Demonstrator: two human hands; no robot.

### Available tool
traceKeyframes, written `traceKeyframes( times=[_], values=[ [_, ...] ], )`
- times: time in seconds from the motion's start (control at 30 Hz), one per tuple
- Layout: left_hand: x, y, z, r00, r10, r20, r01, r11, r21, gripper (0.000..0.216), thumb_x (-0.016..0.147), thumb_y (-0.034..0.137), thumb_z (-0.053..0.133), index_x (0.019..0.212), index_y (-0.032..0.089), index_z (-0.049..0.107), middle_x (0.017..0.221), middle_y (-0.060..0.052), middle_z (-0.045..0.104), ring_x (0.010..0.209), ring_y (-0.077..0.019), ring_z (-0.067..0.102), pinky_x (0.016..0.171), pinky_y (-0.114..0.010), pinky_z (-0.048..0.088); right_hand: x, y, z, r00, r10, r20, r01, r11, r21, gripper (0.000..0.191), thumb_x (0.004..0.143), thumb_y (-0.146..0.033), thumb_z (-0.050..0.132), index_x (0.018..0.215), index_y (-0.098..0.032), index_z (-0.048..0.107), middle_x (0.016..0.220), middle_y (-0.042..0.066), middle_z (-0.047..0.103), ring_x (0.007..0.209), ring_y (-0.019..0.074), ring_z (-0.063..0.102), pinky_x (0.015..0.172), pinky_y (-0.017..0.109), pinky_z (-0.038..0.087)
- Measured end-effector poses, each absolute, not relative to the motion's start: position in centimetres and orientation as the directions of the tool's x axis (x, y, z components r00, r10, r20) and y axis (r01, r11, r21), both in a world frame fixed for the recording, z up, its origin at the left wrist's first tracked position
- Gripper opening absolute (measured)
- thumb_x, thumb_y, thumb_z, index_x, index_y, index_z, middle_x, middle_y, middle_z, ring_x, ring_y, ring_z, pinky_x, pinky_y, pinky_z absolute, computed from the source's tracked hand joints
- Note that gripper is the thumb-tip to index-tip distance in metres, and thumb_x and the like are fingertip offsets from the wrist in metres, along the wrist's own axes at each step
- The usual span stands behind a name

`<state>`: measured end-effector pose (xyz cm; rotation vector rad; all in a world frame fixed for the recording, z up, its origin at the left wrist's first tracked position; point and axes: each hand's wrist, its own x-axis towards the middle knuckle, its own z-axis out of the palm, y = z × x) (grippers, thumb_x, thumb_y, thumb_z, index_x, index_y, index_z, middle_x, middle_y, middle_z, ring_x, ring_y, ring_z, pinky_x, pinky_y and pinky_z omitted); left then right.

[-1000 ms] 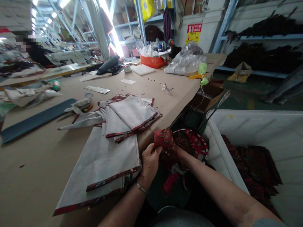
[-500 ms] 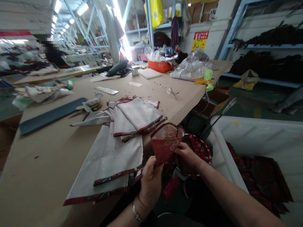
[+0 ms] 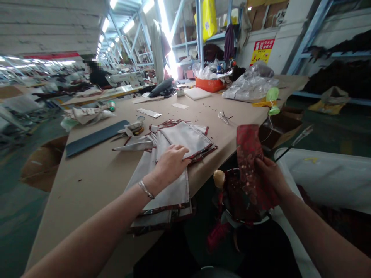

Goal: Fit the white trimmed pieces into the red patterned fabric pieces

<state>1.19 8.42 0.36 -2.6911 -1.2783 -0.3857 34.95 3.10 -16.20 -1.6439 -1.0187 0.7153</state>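
My left hand [image 3: 171, 166], with a bracelet at the wrist, lies over the stack of light grey fabric pieces [image 3: 181, 135] edged in dark red trim. Its fingers are stretched out and rest near the trimmed front edge of the stack. More grey pieces [image 3: 171, 200] hang past the table edge below it. To the right, my right hand [image 3: 269, 173] grips a red patterned fabric piece [image 3: 249, 154] by its side, raised off the table. Beneath that piece sits a round basket [image 3: 236, 193] with dark red cloth, partly hidden.
A white bin [image 3: 327, 170] stands at the right. On the table [image 3: 101, 181] lie a long dark board [image 3: 97, 138], scissors [image 3: 130, 131], a ruler [image 3: 149, 112], an orange box [image 3: 210, 84] and clear plastic bags [image 3: 251, 87]. A person [image 3: 98, 75] is in the far background.
My left hand has let go of the red fabric piece and moved left onto the grey stack. My right hand has lifted that piece to the right. The view has turned left.
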Motion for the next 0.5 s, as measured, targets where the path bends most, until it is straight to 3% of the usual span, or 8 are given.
traceKeyframes(
  times=[0.1,0.23,0.3,0.4,0.47,0.5],
  values=[
    [1.4,9.5,-1.4,0.648,0.738,0.188,0.761,-0.626,-0.168,0.012,0.086,0.024,0.058,0.089,0.015,0.064,0.098,-0.009,0.066,0.100,-0.0261,0.058,0.094,-0.039,0.047,34.8,2.0,-23.3,0.490,0.866,-0.100,0.277,-0.263,-0.924,0.042,0.063,-0.052,0.059,0.084,-0.017,0.065,0.084,0.012,0.070,0.083,0.0293,0.064,0.081,0.044,0.049],
    [1.8,10.1,-2.0,0.574,0.814,0.089,0.805,-0.540,-0.248,0.020,0.089,0.020,0.047,0.085,0.014,0.065,0.096,-0.010,0.066,0.094,-0.0237,0.060,0.088,-0.035,0.046,34.5,2.0,-26.4,0.496,0.862,-0.104,0.270,-0.267,-0.925,0.050,0.060,-0.048,0.063,0.098,-0.015,0.062,0.093,0.016,0.069,0.092,0.0340,0.064,0.092,0.054,0.044],
    [2.0,10.5,-1.8,0.546,0.835,0.063,0.818,-0.516,-0.253,0.024,0.090,0.018,0.042,0.084,0.014,0.065,0.094,-0.010,0.066,0.090,-0.0224,0.061,0.083,-0.033,0.046,33.4,2.7,-24.6,0.448,0.893,-0.038,0.268,-0.175,-0.947,0.050,0.067,-0.048,0.060,0.105,-0.015,0.061,0.101,0.015,0.069,0.097,0.0308,0.064,0.094,0.049,0.044],
    [2.3,10.5,-0.9,0.523,0.848,0.084,0.837,-0.492,-0.238,0.025,0.087,0.014,0.041,0.080,0.013,0.064,0.087,-0.011,0.067,0.079,-0.0221,0.063,0.071,-0.032,0.045,30.5,3.6,-17.8,0.393,0.908,0.143,0.289,0.026,-0.957,0.040,0.080,-0.046,0.051,0.107,-0.018,0.061,0.107,0.010,0.068,0.099,0.0234,0.063,0.093,0.039,0.047],
    [2.5,10.0,0.2,0.481,0.866,0.140,0.870,-0.451,-0.200,0.025,0.085,0.014,0.039,0.077,0.015,0.062,0.081,-0.011,0.066,0.071,-0.0229,0.062,0.064,-0.032,0.042,27.4,3.6,-11.6,0.278,0.873,0.402,0.367,0.290,-0.884,0.028,0.088,-0.038,0.049,0.103,-0.020,0.063,0.104,0.008,0.068,0.099,0.0209,0.062,0.093,0.036,0.047],
    [2.5,9.8,0.8,0.473,0.860,0.191,0.879,-0.446,-0.168,0.025,0.085,0.014,0.038,0.077,0.016,0.061,0.081,-0.010,0.066,0.070,-0.0229,0.062,0.061,-0.031,0.040,25.6,3.7,-8.5,0.140,0.805,0.577,0.439,0.472,-0.764,0.024,0.090,-0.034,0.049,0.103,-0.020,0.064,0.104,0.008,0.068,0.102,0.0211,0.061,0.095,0.036,0.047]
  ],
)
